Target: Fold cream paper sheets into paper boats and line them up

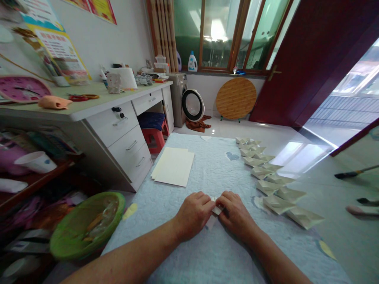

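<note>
My left hand (194, 215) and my right hand (235, 215) meet in the middle of a pale blue quilted mat (207, 167). Between their fingertips they pinch a small folded piece of cream paper (216, 209), mostly hidden by my fingers. A stack of cream paper sheets (173, 166) lies ahead and to the left of my hands. To their right, a long row of several folded paper boats (268, 187) runs along the mat's edge, the nearest boat (304, 217) closest to my right hand.
A white desk with drawers (114, 124) stands at the left, with a green basin (87, 225) low beside the mat. A red stool (152, 140), washing machine (183, 104) and round wooden tabletop (236, 98) stand ahead. A dark red door (299, 63) stands at the right.
</note>
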Motion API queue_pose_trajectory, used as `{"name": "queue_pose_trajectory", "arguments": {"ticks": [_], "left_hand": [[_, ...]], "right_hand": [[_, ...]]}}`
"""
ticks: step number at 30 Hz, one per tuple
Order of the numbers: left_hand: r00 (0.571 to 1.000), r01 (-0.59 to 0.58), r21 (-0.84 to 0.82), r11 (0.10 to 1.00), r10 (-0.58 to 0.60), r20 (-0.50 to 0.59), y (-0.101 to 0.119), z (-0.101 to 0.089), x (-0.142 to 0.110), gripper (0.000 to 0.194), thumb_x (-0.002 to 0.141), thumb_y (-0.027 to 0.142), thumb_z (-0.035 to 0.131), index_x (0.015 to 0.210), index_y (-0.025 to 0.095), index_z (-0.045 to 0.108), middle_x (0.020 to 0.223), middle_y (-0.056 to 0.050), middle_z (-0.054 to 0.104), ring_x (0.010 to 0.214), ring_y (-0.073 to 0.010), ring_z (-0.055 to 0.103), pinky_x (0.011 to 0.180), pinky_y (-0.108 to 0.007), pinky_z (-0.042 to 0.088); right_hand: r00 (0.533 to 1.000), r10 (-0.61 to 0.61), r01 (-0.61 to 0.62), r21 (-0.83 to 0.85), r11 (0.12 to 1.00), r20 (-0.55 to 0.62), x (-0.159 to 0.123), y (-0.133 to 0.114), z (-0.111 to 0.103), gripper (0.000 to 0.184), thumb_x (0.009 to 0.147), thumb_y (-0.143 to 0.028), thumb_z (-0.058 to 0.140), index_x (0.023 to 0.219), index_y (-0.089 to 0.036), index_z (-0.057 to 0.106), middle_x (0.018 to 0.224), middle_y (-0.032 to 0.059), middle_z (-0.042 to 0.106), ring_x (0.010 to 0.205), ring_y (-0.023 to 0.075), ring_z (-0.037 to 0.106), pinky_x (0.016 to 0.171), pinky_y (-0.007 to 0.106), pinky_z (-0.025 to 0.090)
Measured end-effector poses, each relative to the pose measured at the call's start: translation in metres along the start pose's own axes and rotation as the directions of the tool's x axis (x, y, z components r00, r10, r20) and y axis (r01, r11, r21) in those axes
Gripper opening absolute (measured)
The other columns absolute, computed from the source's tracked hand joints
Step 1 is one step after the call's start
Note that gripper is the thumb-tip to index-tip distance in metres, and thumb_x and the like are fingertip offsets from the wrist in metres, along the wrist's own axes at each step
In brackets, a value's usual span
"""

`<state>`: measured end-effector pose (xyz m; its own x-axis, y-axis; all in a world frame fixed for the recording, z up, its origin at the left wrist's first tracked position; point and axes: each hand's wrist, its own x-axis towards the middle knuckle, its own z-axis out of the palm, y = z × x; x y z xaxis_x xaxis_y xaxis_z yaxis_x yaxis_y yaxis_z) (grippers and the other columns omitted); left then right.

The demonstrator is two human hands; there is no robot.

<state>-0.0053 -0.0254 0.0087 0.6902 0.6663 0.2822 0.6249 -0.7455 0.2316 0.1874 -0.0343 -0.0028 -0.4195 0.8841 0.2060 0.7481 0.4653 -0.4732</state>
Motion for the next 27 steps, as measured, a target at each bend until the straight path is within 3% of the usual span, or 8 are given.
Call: {"name": "queue_pose_trajectory", "arguments": {"ticks": [8,16,22,27], "left_hand": [[0.998,-0.066,0.051,0.997,0.066,-0.003,-0.003,0.012,-0.003,0.011,0.093,0.019,0.057,0.084,0.018,0.063,0.084,-0.003,0.065,0.082,-0.0195,0.057,0.072,-0.032,0.043],[0.985,0.169,-0.189,0.967,-0.171,0.006,-0.003,0.008,0.004,0.011,0.091,0.016,0.057,0.085,0.018,0.066,0.086,-0.004,0.063,0.086,-0.0196,0.055,0.079,-0.032,0.043],[0.963,0.271,-0.238,0.933,-0.265,0.056,-0.003,0.009,0.008,0.014,0.092,0.019,0.056,0.081,0.017,0.065,0.085,-0.004,0.063,0.087,-0.0196,0.056,0.082,-0.033,0.041],[0.946,0.325,-0.2,0.924,-0.319,0.062,-0.004,0.009,0.01,0.019,0.094,0.023,0.055,0.078,0.016,0.064,0.083,-0.004,0.064,0.084,-0.0196,0.056,0.081,-0.034,0.039]], "right_hand": [[0.999,-0.044,0.043,0.034,0.998,0.029,-0.003,0.007,-0.014,0.015,0.082,-0.009,0.059,0.087,-0.021,0.066,0.086,0.0032,0.059,0.086,0.0194,0.052,0.079,0.034,0.038],[0.999,0.002,-0.004,0.049,0.999,0.038,-0.003,0.014,-0.014,0.015,0.089,-0.017,0.059,0.078,-0.021,0.067,0.081,0.0028,0.061,0.083,0.0191,0.054,0.076,0.034,0.038],[0.997,0.073,-0.075,0.07,0.995,0.026,0.0,0.012,-0.011,0.017,0.091,-0.021,0.054,0.079,-0.02,0.066,0.082,0.003,0.062,0.082,0.0188,0.054,0.076,0.034,0.037],[0.985,0.173,-0.173,-0.007,0.985,0.025,0.002,0.011,-0.007,0.018,0.09,-0.021,0.055,0.076,-0.019,0.066,0.081,0.0037,0.062,0.08,0.0193,0.052,0.074,0.034,0.034]]}}
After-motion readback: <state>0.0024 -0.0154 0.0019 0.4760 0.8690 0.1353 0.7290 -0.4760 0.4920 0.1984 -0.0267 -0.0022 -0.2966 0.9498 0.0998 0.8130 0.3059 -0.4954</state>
